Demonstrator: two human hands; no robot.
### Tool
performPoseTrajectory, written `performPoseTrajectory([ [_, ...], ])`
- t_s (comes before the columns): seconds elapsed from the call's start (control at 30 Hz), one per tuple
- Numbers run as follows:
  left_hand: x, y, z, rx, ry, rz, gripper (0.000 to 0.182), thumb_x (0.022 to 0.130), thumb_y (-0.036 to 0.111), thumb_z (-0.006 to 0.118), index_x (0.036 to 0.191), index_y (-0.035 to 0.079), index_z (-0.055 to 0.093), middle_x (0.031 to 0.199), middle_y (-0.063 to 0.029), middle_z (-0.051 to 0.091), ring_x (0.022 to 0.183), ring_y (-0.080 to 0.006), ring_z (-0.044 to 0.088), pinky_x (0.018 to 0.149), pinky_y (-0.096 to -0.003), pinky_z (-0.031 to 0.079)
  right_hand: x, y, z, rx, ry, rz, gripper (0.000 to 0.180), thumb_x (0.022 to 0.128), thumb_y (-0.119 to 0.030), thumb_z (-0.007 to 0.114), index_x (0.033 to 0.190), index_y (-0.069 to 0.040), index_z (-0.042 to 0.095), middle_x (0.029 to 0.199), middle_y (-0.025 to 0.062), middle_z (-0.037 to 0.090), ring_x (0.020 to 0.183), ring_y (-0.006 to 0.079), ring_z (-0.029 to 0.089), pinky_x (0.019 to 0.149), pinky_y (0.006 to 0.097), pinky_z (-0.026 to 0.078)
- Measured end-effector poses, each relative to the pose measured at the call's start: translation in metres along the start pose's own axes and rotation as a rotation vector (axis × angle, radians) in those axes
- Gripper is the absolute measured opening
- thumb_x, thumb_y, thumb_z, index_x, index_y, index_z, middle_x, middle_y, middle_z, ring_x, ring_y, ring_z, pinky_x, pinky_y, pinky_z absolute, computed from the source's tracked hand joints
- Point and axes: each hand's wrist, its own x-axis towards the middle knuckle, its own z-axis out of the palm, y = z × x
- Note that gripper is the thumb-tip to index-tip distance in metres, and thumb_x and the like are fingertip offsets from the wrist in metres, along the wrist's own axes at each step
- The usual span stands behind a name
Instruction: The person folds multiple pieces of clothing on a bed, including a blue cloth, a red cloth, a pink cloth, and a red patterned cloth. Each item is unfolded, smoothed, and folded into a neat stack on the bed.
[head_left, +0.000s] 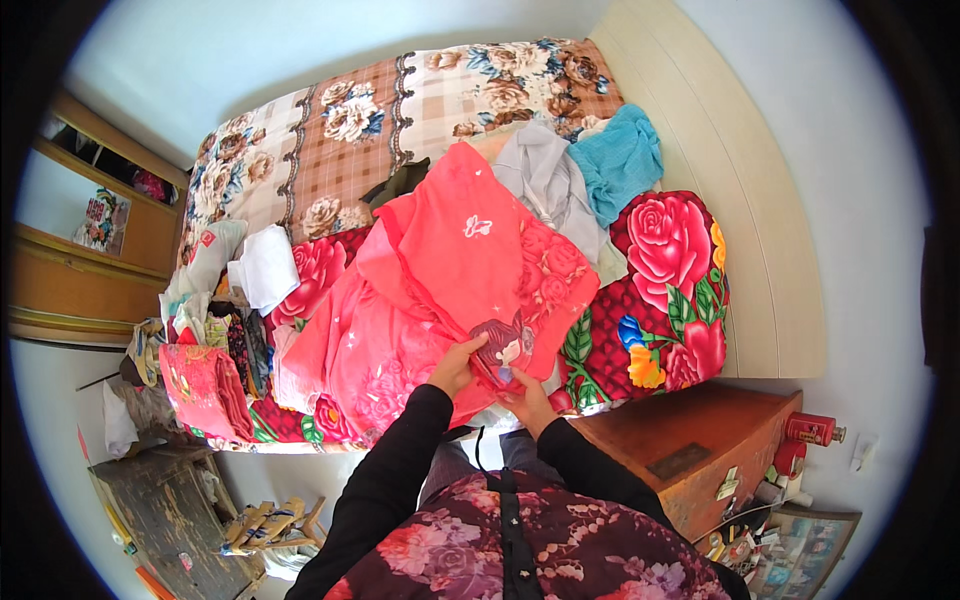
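Note:
A large coral-red printed cloth (427, 270) with roses and a cartoon girl lies spread and partly folded over the bed. Its near edge is pinched by my left hand (457, 367), thumb on top beside the girl print. My right hand (527, 401) grips the same edge just to the right, fingers close to the print. Under the cloth is a red rose-patterned blanket (667, 255). Beyond the cloth lie a crumpled grey garment (544, 172), a turquoise cloth (621, 161) and a dark green cloth (401, 182).
White folded fabric (268, 268), a folded red cloth (206, 390) and several clothes lie at the bed's left. A flowered brown-and-cream cover (345, 142) spans the far side. A reddish wooden cabinet (690, 435) stands near right, a worn wooden cabinet (180, 517) and folding stool (274, 525) near left.

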Motion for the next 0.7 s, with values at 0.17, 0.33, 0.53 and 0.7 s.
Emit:
performPoseTrajectory([
  [0.17,0.006,0.010,0.024,-0.007,0.132,-0.148,0.030,0.094,0.015,0.052,0.120,-0.001,0.052,0.115,-0.0127,0.060,0.104,-0.0256,0.060,0.090,-0.0392,0.050,0.001,-0.004,-0.005,0.143,-0.031,0.114,0.070,0.073,-0.062,0.066,0.119,-0.011,0.051,0.124,0.0101,0.048,0.110,0.0273,0.049,0.091,0.0520,0.042],
  [0.33,0.011,0.013,0.028,-0.082,0.164,-0.205,0.024,0.095,0.017,0.050,0.115,0.004,0.054,0.109,-0.0105,0.062,0.098,-0.0240,0.061,0.084,-0.0418,0.051,-0.005,-0.008,0.016,0.304,-0.217,0.084,0.088,0.070,-0.073,0.060,0.128,-0.009,0.044,0.129,0.0104,0.046,0.118,0.0304,0.045,0.096,0.0534,0.039],
  [0.53,0.006,0.013,0.039,-0.015,0.211,-0.128,0.026,0.094,0.016,0.051,0.116,0.002,0.054,0.111,-0.0107,0.062,0.096,-0.0233,0.062,0.084,-0.0389,0.052,-0.040,-0.039,0.049,0.368,-0.229,-0.106,0.077,0.073,-0.070,0.059,0.124,-0.014,0.049,0.124,0.0099,0.054,0.112,0.0298,0.051,0.093,0.0499,0.042],
  [0.7,0.009,-0.001,0.015,0.295,0.225,-0.084,0.023,0.093,0.017,0.054,0.111,0.004,0.059,0.103,-0.0067,0.065,0.090,-0.0202,0.063,0.081,-0.0372,0.052,-0.024,-0.044,0.042,0.146,-0.133,0.002,0.047,0.081,-0.039,0.068,0.117,-0.012,0.054,0.115,0.0107,0.059,0.099,0.0269,0.058,0.081,0.0468,0.048],
])
